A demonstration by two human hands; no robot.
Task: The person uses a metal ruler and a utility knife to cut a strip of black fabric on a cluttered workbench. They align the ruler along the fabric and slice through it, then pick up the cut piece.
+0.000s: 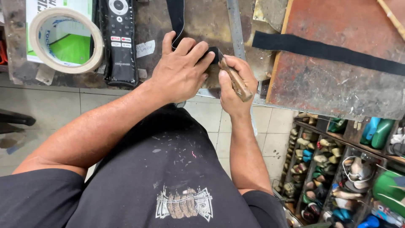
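Wooden-handled knife (235, 81) slicing flat black strip (211, 57).

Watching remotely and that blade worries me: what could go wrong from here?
The left hand presses the black strip flat right beside the knife in the right hand; a slip could cut the fingers. The cut is near the bench edge, above the lap.

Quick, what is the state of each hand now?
Left hand: flat, fingers pressing down on a black strip on the bench.
Right hand: closed around a wooden-handled knife, blade at the strip.
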